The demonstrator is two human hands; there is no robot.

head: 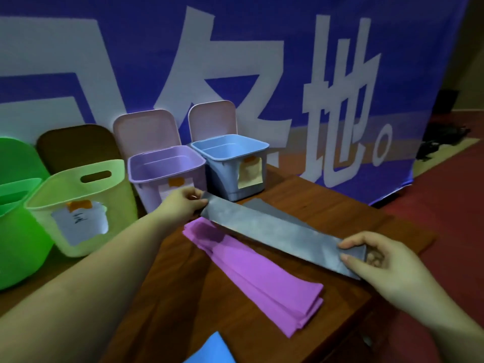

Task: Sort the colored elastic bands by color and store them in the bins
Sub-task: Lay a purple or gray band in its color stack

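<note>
Stretching a grey band (277,234) between both hands, the person holds it taut above the bench (340,213), apparently to straighten it before it goes to a bin. Nearest, at 6 o'clock in the view, a corner of a blue band (209,348) pokes in at the bottom edge. Just beyond, the right hand (377,260) at 4 o'clock pinches the near end of the grey band, thumb on top and fingers curled under it. Under the band, a stack of pink bands (262,279) lies flat on the bench, running from centre toward 5 o'clock; they look grouped by colour already, waiting for their turn. A second grey band (275,209) lies flat behind the held one, toward 1 o'clock. The left hand (183,205) at 10 o'clock pinches the far end between thumb and fingertips, right in front of the purple bin (167,169). Farther back stands a row of open bins with paper labels taped on: a blue bin (230,158) at 12 o'clock, then the purple one, a pale green bin (78,205) and a bright green bin (15,210) out at 9 o'clock. Lids are tipped back, presumably to keep the mouths free for dropping. A blue banner (235,61) hangs behind everything.
</note>
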